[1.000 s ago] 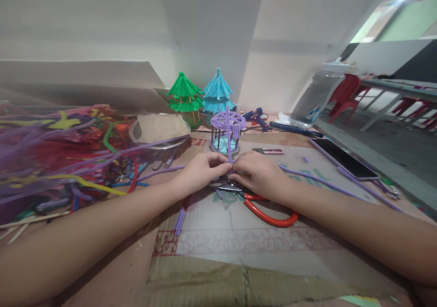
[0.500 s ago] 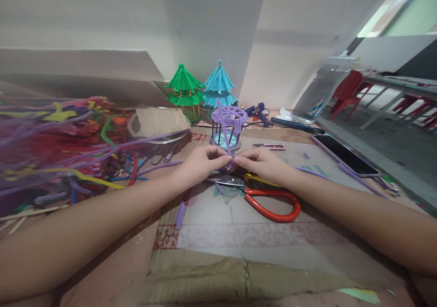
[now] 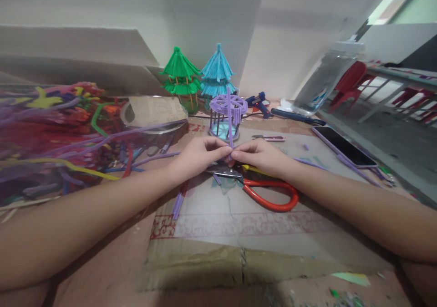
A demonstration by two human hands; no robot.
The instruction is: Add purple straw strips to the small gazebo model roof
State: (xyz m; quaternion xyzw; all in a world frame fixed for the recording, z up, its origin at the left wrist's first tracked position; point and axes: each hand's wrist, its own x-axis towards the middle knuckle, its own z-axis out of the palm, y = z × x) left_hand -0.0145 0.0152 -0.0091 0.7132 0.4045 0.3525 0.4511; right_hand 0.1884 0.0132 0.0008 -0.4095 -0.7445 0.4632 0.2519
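A purple pipe cleaner [image 3: 230, 120] stands nearly upright, its lower end pinched between the fingertips of my left hand [image 3: 208, 156] and my right hand [image 3: 256, 156]. The fingertips of both hands meet there, hiding that lower end. Just beyond them is a small round frame [image 3: 218, 104] with a purple spoked top, dark posts and a light blue base. Scissors [image 3: 269, 196] with red handles lie below my hands, their blades partly under my fingers. A yellow strip [image 3: 254, 169] shows beneath my right hand.
A heap of coloured pipe cleaners [image 3: 51, 138] spreads at left. Behind stand a green pagoda model [image 3: 180, 72] and a blue one [image 3: 218, 72]. A glue gun [image 3: 258, 104], thread snips [image 3: 269, 138], a phone [image 3: 343, 147] and a clear plastic jar [image 3: 326, 77] are at right.
The pipe cleaner has swung from leaning left to nearly upright. Both hands still pinch it. The whole view has shifted slightly, with things sitting higher in the picture.
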